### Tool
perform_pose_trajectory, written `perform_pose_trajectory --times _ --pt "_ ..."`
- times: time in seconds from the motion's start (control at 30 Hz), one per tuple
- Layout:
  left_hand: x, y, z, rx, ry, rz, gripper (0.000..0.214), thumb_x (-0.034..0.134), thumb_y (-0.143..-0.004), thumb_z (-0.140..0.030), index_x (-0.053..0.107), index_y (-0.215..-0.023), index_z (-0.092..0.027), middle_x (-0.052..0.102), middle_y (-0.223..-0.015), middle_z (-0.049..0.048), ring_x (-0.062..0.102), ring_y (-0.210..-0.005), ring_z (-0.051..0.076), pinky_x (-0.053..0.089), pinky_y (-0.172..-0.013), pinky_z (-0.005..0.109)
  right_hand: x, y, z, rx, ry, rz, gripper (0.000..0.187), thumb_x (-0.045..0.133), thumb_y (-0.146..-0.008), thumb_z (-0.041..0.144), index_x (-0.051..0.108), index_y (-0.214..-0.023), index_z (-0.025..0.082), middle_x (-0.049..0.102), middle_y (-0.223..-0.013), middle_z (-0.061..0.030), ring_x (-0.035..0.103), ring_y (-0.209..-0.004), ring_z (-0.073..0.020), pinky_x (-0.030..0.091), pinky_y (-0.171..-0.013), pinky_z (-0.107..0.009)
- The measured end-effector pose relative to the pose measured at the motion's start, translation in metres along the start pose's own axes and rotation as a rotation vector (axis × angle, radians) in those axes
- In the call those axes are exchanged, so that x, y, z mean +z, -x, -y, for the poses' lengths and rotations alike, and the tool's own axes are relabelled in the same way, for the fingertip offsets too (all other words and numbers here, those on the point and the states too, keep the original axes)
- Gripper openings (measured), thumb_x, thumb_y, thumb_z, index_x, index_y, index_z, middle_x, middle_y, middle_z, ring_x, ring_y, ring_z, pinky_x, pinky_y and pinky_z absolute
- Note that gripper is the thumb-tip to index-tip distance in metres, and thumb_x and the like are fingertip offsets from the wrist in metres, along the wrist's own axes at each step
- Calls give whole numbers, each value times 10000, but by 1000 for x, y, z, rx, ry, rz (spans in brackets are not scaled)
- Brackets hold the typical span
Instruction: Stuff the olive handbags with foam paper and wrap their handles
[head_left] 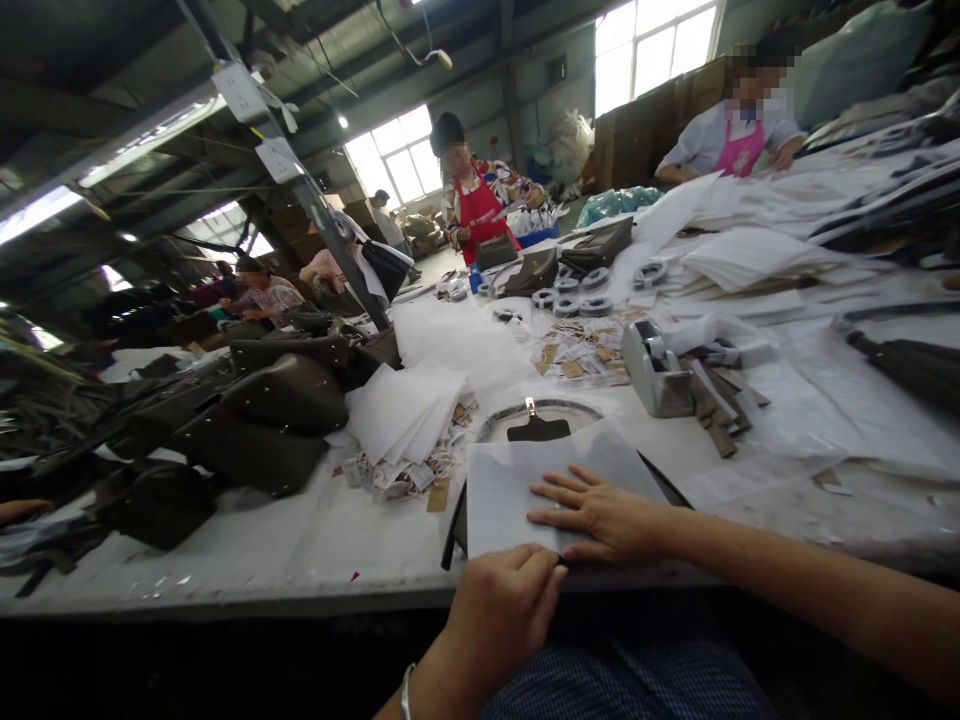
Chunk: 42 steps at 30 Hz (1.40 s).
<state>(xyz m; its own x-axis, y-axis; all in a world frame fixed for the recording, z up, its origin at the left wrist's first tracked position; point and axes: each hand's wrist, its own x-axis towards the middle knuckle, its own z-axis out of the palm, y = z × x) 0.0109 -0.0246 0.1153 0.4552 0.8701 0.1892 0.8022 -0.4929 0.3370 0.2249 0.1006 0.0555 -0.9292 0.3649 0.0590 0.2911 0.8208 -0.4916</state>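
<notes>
A white sheet (510, 480) lies over a dark handbag (671, 485) at the table's front edge. Only the bag's dark side edges, its curved handle (491, 420) and a dark tab with a metal clasp (531, 408) show around the sheet. My right hand (600, 515) rests flat on the sheet with fingers spread. Close by, my left hand (506, 600) is closed in a pinch at the sheet's near edge. A small dark bit shows at its fingertips; what they grip I cannot make out.
Dark bags (262, 420) are piled at left. Beside them white sheets (405, 410) lie over loose tags (437, 493). A tape dispenser (656, 370), tape rolls (566, 305) and stacked white sheets (750, 260) lie beyond. Co-workers in a red apron (484, 210) and pink apron (739, 150) stand across.
</notes>
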Motion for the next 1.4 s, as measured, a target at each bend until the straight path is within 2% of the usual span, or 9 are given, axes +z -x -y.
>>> perform_pose_trajectory --times 0.1,0.23,0.37,0.43,0.53,0.93,1.13,1.27,1.4 --pt "-5 -28 8 -8 127 -88 255 453 -1001 -295 633 -1181 -275 710 -1147 20 680 -1040 191 552 -928 307 -1 -1 1 -17 -17 -22 599 516 -951 569 375 -1502 381 289 -1610 -56 211 -1482 -353 86 -1177 -649" --pt "30 -51 48 -37 206 -67 460 492 -980 -300 456 -1434 -236 571 -1416 57 557 -1282 210 479 -1080 368 -7 2 -2 -46 -85 -19 582 542 -947 546 414 -1485 364 253 -1621 -57 191 -1491 -338 64 -1181 -649" --pt "58 -48 69 -66 210 -79 462 436 -1006 -328 444 -1450 -201 559 -1428 78 504 -1337 222 410 -1141 433 -7 7 -11 16 -270 -194 420 503 -990 462 587 -1363 289 583 -1405 -75 494 -1336 -272 242 -1190 -547" --pt "60 -44 68 -65 217 -79 466 471 -994 -353 460 -1441 -221 554 -1434 63 488 -1351 220 398 -1152 428 -3 8 -13 33 -311 -325 359 476 -1007 418 666 -1252 238 667 -1270 -80 574 -1237 -235 371 -1142 -450" --pt "56 -43 63 -54 230 -66 434 531 -966 -372 532 -1385 -259 558 -1432 34 485 -1353 220 399 -1154 417 0 7 -11 8 -288 -373 316 466 -1014 384 692 -1156 214 670 -1210 -90 584 -1189 -223 452 -1068 -393" --pt "58 -42 60 -56 158 -106 444 563 -935 -420 576 -1348 -257 588 -1402 25 524 -1317 208 394 -1155 372 -5 8 -7 49 -183 -276 289 453 -1009 368 704 -1112 267 679 -1107 -87 653 -1032 -232 538 -924 -358" --pt "60 -42 62 -41 129 -100 453 505 -962 -487 546 -1370 -294 577 -1415 -8 522 -1314 166 325 -1183 310 -6 6 -11 -90 -187 -245 255 524 -966 346 755 -1072 366 732 -1085 -60 694 -1039 -256 588 -901 -345" --pt "59 -40 61 0 66 -69 454 477 -971 -497 525 -1389 -327 535 -1458 -1 518 -1323 191 331 -1181 329 4 10 -20 -48 -118 -349 264 569 -934 326 738 -1124 395 730 -1157 -36 716 -1023 -262 612 -878 -304" --pt "68 -40 68 72 -10 -45 536 469 -959 -541 454 -1450 -326 480 -1500 40 464 -1369 263 364 -1166 403 10 12 -27 -24 3 -438 340 597 -892 325 698 -1209 395 734 -1154 -36 711 -1030 -307 621 -890 -369"
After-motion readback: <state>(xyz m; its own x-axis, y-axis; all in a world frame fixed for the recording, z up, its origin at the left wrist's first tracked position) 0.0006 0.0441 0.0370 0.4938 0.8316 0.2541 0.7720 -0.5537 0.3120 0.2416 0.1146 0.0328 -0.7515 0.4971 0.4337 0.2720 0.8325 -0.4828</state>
